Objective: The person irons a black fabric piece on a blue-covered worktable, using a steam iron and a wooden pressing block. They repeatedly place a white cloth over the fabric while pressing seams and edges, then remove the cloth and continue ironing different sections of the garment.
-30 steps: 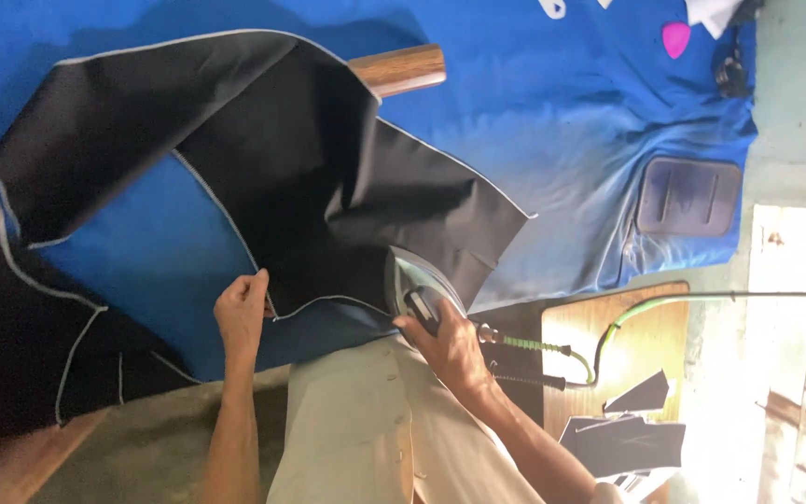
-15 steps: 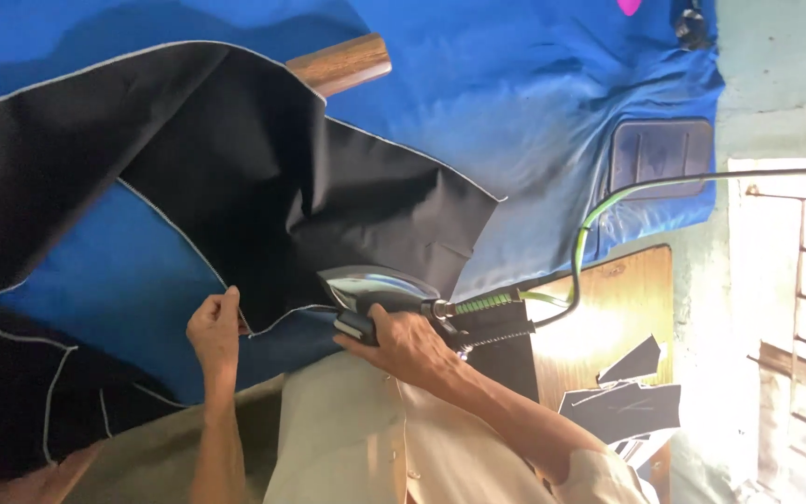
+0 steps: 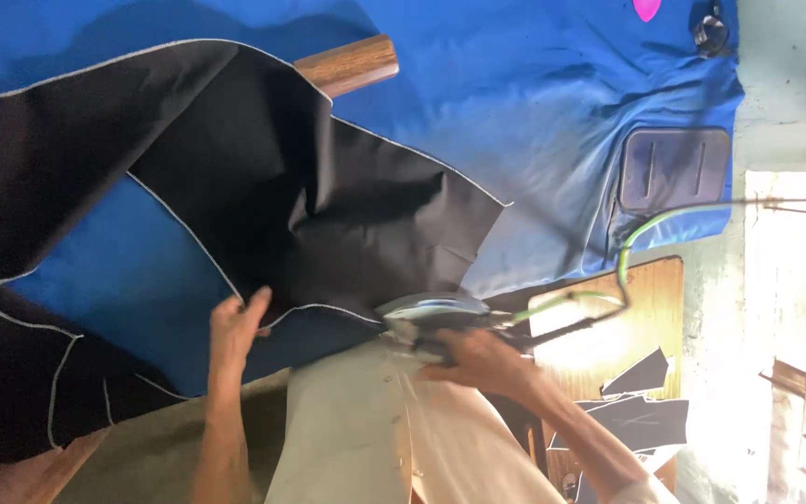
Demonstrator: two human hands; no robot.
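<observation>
Now we press our left hand (image 3: 235,322) flat on the large black cloth with pale stitched edges (image 3: 263,177), fingers together and stretched along its lower hem, holding the fabric down rather than gripping it. Our right hand (image 3: 478,359) is wrapped around the handle of the silver and dark electric iron (image 3: 426,317), fingers curled tight on it; the iron sits at the near edge of the black cloth, just beside the left hand's stretch of hem, its soleplate over the fabric. A green cord (image 3: 646,229) runs from the iron's rear up and off toward the bright window on the right. The black cloth lies rumpled and partly folded over a blue padded cover (image 3: 534,103), with a round wooden roller end (image 3: 347,63) poking out from under its upper fold. Beside the right forearm stands a light wooden board (image 3: 646,299) with small dark cloth pieces (image 3: 641,392) stacked on it.
</observation>
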